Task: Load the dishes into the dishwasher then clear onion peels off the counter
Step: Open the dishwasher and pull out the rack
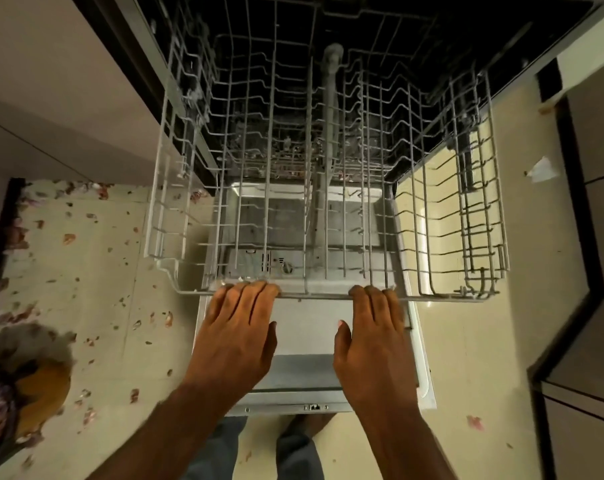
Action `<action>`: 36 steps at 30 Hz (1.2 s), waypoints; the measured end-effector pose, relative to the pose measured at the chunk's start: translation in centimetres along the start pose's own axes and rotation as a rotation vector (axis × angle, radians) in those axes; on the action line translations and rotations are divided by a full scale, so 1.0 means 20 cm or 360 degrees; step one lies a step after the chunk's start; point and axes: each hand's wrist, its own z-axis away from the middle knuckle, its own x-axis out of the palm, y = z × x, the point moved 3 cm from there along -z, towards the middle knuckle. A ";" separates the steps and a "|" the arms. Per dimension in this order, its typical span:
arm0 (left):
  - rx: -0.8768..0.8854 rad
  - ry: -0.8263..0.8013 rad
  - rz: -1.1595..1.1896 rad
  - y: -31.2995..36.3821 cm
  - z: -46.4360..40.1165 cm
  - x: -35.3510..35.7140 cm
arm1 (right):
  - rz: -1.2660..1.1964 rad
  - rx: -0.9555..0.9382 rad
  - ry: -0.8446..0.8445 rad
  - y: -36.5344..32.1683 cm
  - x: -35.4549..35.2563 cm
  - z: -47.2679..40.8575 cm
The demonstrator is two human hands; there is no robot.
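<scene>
Both hands' grip (239, 327) (373, 336) holds the bare rack (328, 168)

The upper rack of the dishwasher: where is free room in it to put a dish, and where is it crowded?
The upper rack holds no dishes: both tine fields, left and right of the central spray tube, are free. The front rim is taken: left hand and right hand grip it. Onion peels litter the floor at left.
</scene>
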 end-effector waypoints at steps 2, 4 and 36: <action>0.0035 0.0061 0.0032 0.00 0.03 0.01 | 0.0055 -0.0036 0.0098 0.01 0.03 0.02; 0.0050 0.0078 0.0065 0.00 0.04 0.02 | 0.0065 -0.0050 0.0130 0.02 0.05 0.02; 0.0464 -0.0549 0.0567 -0.14 -0.25 0.46 | 0.0056 -0.0700 0.0591 0.08 -0.07 -0.39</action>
